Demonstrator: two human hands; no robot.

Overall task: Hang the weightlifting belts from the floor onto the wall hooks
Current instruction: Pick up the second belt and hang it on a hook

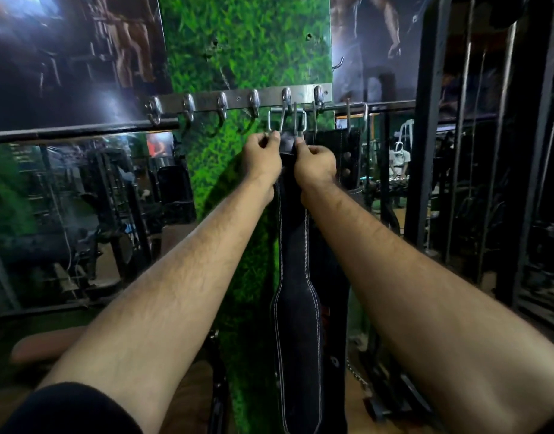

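A black weightlifting belt (296, 308) with white stitching hangs straight down in front of the green grass-patterned wall panel. Its steel buckle (286, 122) is up at the metal hook rail (238, 100), around the fifth hook (286, 97). My left hand (263, 156) pinches the buckle's left lower corner. My right hand (315, 166) grips the belt's top end just under the buckle's right side. A second black belt (347, 158) hangs behind it to the right, from the last hook (318, 93).
Several bare hooks (221, 104) line the rail to the left. A horizontal dark bar (81, 130) crosses below the rail. Mirrors flank the panel, and a black machine frame (426, 151) stands at the right. A chain (355, 371) and gear lie on the floor below.
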